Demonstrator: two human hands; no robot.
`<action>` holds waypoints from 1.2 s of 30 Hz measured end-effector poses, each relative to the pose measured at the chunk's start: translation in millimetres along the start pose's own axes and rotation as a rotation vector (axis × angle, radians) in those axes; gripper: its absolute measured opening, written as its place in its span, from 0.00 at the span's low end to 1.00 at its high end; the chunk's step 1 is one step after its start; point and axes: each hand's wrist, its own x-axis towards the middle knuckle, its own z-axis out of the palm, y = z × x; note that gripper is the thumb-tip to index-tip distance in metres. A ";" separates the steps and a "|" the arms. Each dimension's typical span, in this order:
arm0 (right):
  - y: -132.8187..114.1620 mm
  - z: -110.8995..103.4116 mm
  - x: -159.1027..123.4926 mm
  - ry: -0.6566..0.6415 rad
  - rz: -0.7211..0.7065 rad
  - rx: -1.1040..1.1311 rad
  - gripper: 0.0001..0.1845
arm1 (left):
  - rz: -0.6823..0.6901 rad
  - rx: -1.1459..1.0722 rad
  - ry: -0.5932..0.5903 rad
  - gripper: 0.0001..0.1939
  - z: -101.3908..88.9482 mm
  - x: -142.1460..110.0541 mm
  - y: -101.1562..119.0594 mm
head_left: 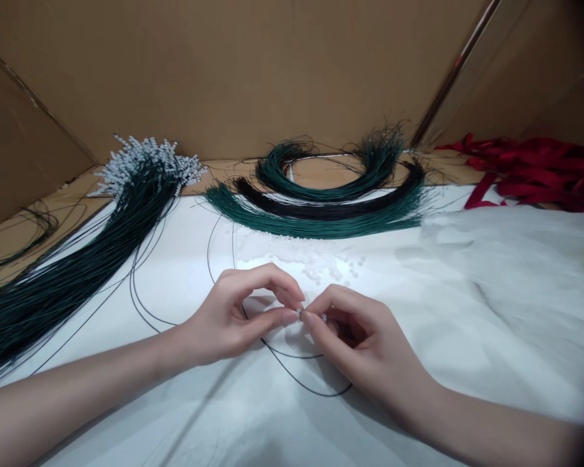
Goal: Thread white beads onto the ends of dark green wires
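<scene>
My left hand (248,311) pinches a small white bead (299,312) between thumb and index fingertip. Meeting it tip to tip, my right hand (365,331) has its thumb and index finger pressed together on a thin dark wire, whose end is mostly hidden by the fingers. A few white beads (324,318) show behind the right fingertips. The wire (311,391) hangs in loops below both hands. Just beyond the hands, loose white beads (316,259) lie scattered on the white sheet (214,415).
At left lies a thick bundle of dark green wires (92,259) tipped with strung white beads (146,162). Curved bundles of green wire (321,227) and black wire (331,209) lie at the back. Red ribbon (540,168) is heaped at right, near clear plastic (516,259). Cardboard walls (253,71) stand behind.
</scene>
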 end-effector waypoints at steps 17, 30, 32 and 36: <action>-0.3 0.2 -1.6 -0.025 0.067 0.087 0.04 | 0.063 0.014 -0.013 0.09 0.3 -2.7 1.2; -1.5 -0.7 -1.0 -0.051 0.026 0.040 0.07 | 0.053 0.028 -0.029 0.09 -2.6 -3.1 -0.4; -1.1 -0.8 -1.4 -0.047 0.028 0.027 0.09 | 0.058 0.092 -0.007 0.07 -5.8 0.3 -0.9; 0.3 -0.9 -1.3 -0.033 0.027 0.018 0.09 | 0.092 0.432 0.172 0.03 -16.9 13.4 -8.8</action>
